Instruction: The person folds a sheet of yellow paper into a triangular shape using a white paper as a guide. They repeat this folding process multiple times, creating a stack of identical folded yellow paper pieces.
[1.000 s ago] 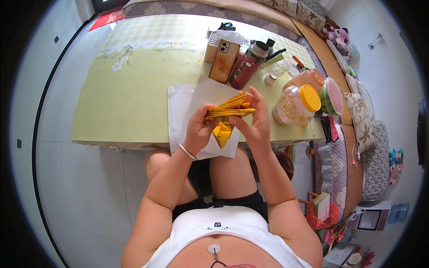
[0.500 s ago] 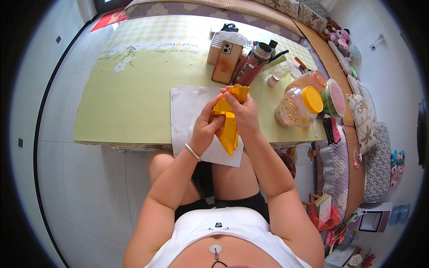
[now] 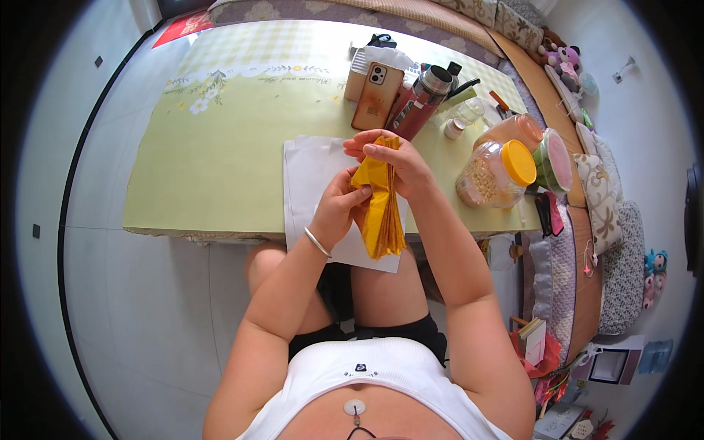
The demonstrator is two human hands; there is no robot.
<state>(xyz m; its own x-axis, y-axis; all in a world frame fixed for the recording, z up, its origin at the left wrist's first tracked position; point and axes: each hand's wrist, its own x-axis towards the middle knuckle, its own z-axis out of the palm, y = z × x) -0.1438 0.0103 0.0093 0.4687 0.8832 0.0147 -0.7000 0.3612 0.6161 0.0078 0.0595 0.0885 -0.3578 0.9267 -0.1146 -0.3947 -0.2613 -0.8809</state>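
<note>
A pleated stack of shiny gold paper (image 3: 383,220) is held up between my hands, above the table's near edge. Its lower end fans into several thin layers. My left hand (image 3: 339,205) pinches the stack at its left side, thumb on top. At the upper end my right hand (image 3: 400,161) grips the paper between thumb and fingers, with its fingertips reaching past the left side. Beneath lie overlapping white paper sheets (image 3: 315,169), partly hanging over the table edge. Part of the gold paper is hidden by my fingers.
On the green table (image 3: 213,161) a phone (image 3: 378,97) leans upright beside a tissue box (image 3: 355,75) and a red thermos (image 3: 419,103). To the right stand a yellow-lidded jar (image 3: 480,180), a green tub (image 3: 546,163) with a pink lid and a small glass bottle (image 3: 456,128).
The gold paper has turned, so its layered edge now faces right and up. My right hand has shifted its grip at the top, its fingers now more stretched out.
</note>
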